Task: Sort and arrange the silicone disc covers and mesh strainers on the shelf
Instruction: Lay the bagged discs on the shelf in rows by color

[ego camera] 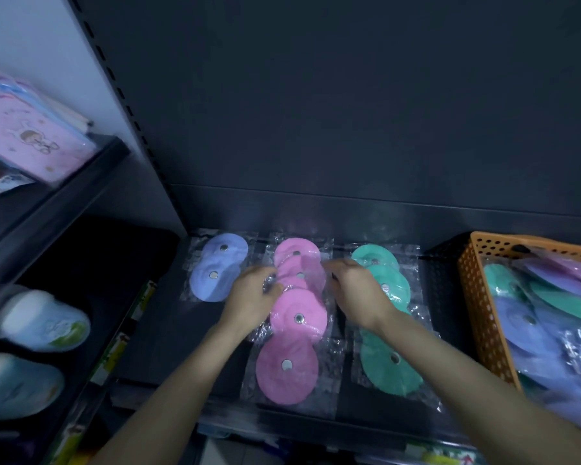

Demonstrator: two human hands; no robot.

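Silicone disc covers in clear bags lie in three rows on the dark shelf: two blue discs at the left, several pink discs in the middle, several green discs at the right. My left hand pinches the left edge of a bagged pink disc near the back of the pink row. My right hand holds the same bag's right edge, partly covering the green row.
An orange perforated basket at the right holds several more blue, green and purple discs. The shelf's dark back panel rises behind. Pink packaged goods lie on an upper left shelf, pale slippers below it.
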